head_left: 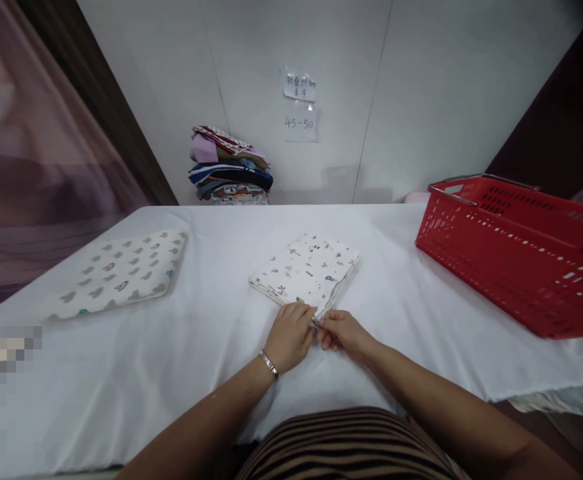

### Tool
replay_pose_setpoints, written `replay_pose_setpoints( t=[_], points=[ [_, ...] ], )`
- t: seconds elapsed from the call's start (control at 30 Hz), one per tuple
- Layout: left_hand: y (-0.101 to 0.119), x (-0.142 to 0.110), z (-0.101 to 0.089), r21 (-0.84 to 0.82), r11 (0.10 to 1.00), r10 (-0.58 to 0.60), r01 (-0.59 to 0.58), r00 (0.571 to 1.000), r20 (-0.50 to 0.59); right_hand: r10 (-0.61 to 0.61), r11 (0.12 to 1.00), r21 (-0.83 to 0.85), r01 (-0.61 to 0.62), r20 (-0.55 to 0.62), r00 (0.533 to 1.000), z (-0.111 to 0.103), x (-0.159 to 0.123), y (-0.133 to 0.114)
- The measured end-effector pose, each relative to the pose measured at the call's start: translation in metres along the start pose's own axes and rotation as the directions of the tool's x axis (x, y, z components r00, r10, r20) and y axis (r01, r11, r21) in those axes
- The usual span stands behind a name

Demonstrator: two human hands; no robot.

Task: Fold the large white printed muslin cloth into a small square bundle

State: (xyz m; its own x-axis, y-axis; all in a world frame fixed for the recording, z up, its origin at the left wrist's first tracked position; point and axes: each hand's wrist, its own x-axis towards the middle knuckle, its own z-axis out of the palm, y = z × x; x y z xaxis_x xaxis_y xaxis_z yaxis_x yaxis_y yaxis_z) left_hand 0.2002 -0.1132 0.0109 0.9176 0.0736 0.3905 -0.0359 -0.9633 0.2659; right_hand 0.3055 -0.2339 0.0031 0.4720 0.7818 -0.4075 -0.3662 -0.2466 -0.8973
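Observation:
A folded white cloth [309,267] with small grey and black prints lies turned cornerwise on the white-covered table, in front of my body. My left hand [291,333], with a silver bracelet at the wrist, grips the near corner of this cloth, thumb below and fingers on top. Pinched on the same corner, just to the right, is my right hand [339,332], its fingertips closed on the edge. The fingertips of both hands nearly meet there, and the very tip of the corner is partly hidden.
Another folded cloth [131,270] with grey shapes lies on the left of the table [196,387]. A red plastic basket [501,267] with metal handles stands at the right. Behind the far edge rises a pile of folded fabrics [231,167] against the wall with paper signs [300,123].

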Motion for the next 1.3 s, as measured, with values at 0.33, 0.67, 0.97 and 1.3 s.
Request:
replay_pose_setpoints(
  t=[0.33, 0.67, 0.97, 1.3],
  points=[
    [-0.005, 0.006, 0.012, 0.029, 0.999, -0.032, 0.034, 0.997, -0.068, -0.208, 0.907, -0.351, 0.234, 0.111, 0.972, -0.011, -0.011, -0.002],
    [-0.002, 0.01, 0.004, 0.038, 0.999, 0.003, 0.0, 0.997, -0.077, -0.309, 0.901, -0.382, 0.206, -0.233, 0.922, -0.061, 0.02, -0.026],
    [0.0, 0.01, 0.004, 0.022, 0.999, 0.033, -0.031, 0.997, -0.063, -0.251, 0.941, -0.32, 0.11, -0.442, 0.861, -0.088, 0.064, -0.059],
    [0.0, 0.012, 0.003, -0.008, 0.998, 0.056, -0.056, 0.997, -0.045, -0.313, 0.904, -0.422, 0.067, -0.548, 0.776, -0.119, 0.103, -0.069]
  ],
)
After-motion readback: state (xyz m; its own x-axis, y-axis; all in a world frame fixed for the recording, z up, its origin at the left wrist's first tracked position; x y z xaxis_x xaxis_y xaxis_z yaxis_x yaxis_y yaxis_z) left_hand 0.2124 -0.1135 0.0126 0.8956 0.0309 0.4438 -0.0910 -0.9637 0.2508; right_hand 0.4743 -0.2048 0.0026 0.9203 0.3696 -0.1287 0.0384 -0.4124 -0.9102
